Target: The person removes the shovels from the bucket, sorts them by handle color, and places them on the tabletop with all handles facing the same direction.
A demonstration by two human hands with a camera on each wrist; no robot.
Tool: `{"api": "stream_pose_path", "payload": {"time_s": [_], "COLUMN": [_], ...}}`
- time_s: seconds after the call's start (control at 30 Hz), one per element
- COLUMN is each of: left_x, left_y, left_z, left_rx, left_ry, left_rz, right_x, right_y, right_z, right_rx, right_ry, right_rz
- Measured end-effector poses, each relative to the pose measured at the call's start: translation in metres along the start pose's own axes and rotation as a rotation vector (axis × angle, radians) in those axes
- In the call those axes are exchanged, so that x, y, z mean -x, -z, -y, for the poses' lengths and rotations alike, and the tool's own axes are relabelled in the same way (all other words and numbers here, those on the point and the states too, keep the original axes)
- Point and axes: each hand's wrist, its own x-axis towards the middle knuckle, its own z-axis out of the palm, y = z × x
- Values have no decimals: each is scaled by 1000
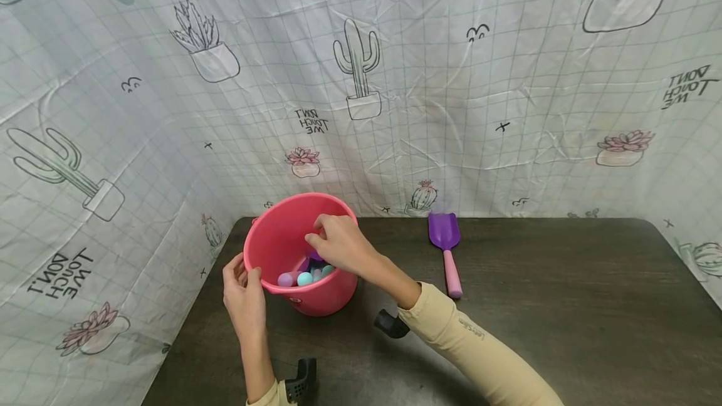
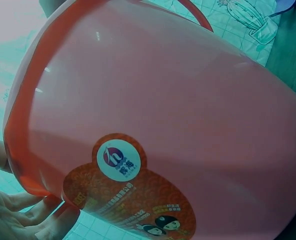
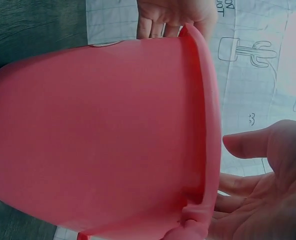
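Observation:
A pink bucket (image 1: 324,296) stands on the dark table at the left, its mouth facing up towards the head camera. My left hand (image 1: 245,296) grips the rim on the near left side, thumb inside and fingers outside. Over the mouth, my right hand (image 1: 345,244) dips its fingers inside; the right wrist view shows the thumb (image 3: 245,143) apart from the fingers and nothing visibly held. Inside lie several things with rounded lilac ends (image 1: 286,279) and turquoise ends (image 1: 305,279), plus purple parts; their kinds are mostly hidden by the wall and my hand.
A toy shovel (image 1: 444,230) with purple blade and pink handle lies right of the bucket, blade towards the back. Behind the table (image 1: 536,312) hangs a white curtain (image 1: 429,80) printed with cacti. Black wrist mounts (image 1: 391,323) sit by both forearms.

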Motion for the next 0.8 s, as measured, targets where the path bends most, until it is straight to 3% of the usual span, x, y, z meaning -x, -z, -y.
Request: {"api": "stream_pose_path", "payload": {"time_s": [0.57, 0.8], "left_x": [0, 1], "left_y": [0, 0], "left_z": [2, 2], "left_rx": [30, 21], "left_ry": [-18, -22], "left_rz": [3, 2], "right_x": [-13, -17], "right_y": [-12, -15], "right_z": [-3, -4], "right_rx": [81, 158], "right_ry": [-43, -21], "right_rz": [127, 155]}}
